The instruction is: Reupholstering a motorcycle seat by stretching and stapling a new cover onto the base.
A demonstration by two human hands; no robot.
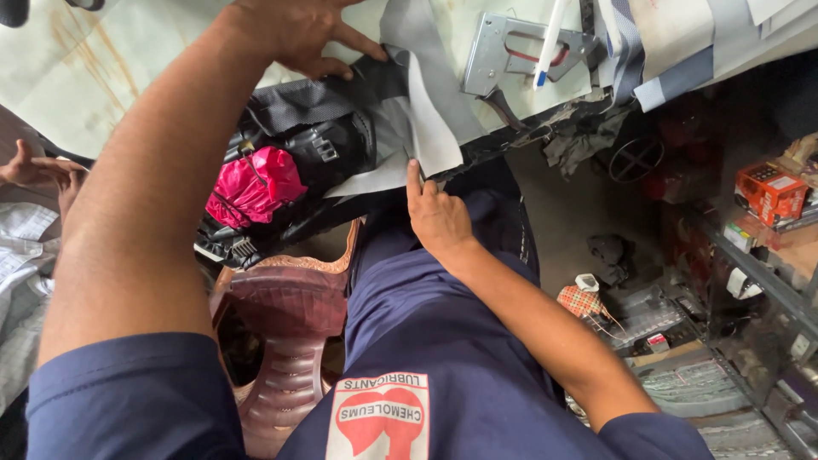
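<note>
In the head view, the left hand (294, 34) at top centre presses flat on the black and grey woven fabric piece (400, 111), while the right hand (436, 215), fingers loosely curled, pinches its lower edge at the table rim, apparently smoothing it, so next needs steady tension.

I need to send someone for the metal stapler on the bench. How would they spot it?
Start at the pale worktable along the top. Right of the grey fabric lies the staple gun, bare silver metal with a white pen across it.
</note>
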